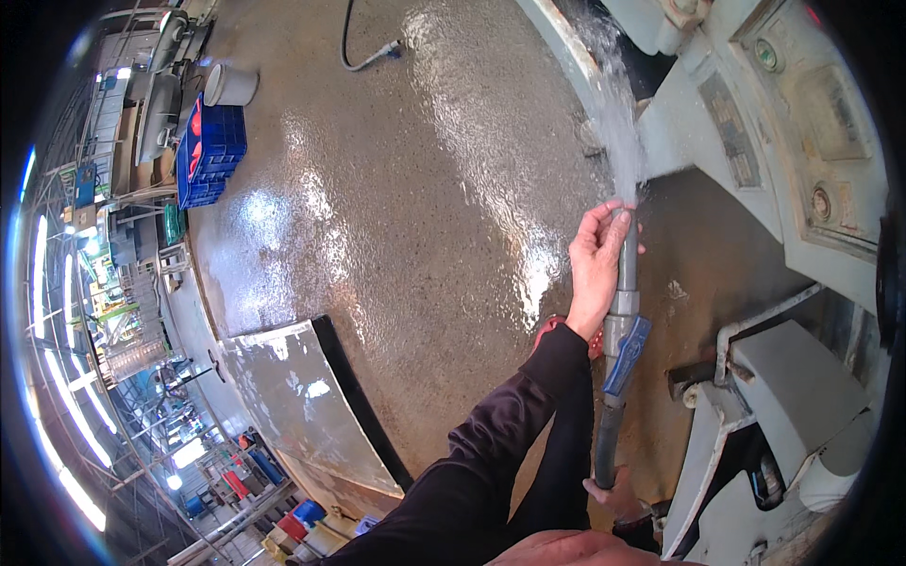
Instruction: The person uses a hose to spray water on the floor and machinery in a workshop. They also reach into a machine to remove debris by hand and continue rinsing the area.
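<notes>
Water sprays from the tip of a grey plastic pipe nozzle toward the machine. My left hand is closed around the nozzle near its outlet, thumb along the pipe. Below it sits a grey valve with a blue lever, lying in line with the pipe. A dark hose runs down from the valve. Lower down, my right hand is wrapped round this hose, its fingers partly hidden. Something red shows beside my left wrist.
A large pale machine stands at the right, with metal parts below. The concrete floor is wet. At left are a blue crate, a white bucket and a grey panel. Another hose lies at the top.
</notes>
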{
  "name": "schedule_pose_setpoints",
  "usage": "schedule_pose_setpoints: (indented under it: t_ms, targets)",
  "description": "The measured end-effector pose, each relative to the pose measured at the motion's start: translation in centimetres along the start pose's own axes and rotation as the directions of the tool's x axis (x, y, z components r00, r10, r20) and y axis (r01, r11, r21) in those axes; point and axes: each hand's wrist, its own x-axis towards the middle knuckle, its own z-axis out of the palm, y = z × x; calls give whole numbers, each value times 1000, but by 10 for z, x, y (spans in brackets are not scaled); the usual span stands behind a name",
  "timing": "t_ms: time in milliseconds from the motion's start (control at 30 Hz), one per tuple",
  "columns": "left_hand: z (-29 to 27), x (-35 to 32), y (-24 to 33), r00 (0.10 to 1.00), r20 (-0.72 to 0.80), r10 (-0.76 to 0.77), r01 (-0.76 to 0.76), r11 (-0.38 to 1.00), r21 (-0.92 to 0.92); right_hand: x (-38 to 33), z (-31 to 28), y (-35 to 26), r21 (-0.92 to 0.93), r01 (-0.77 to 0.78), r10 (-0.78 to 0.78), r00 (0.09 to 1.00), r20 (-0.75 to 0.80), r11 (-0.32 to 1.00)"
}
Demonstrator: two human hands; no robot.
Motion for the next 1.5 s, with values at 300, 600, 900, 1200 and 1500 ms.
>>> schedule_pose_setpoints:
  t_ms: [300, 600, 900, 1200, 1500]
  targets:
    - [-2, 0, -4, 999, -31, -11, 10, 999, -39, 8, 7, 32, -33, -2, 2, 1000, -18, 999]
    - [-3, -5, -6, 1000, 20, -2, 3, 1000, -12, 2, 6, 18, -48, 11, -14, 998, -58, 999]
    - [-12, -12, -6, 1000, 6, -22, 22, 1000, 2, 6, 15, 40, 13, 72, -72, 997, 4, 997]
    - [-26, -17, 5, 1000, 8, 30, -30, 998, -58, 8, 16, 30, -39, 25, -20, 991, 131, 999]
    - [-42, -6, 11, 911, 346, -227, 308, 930, -201, 12, 36, -1, -22, 46, -46, 999, -8, 999]
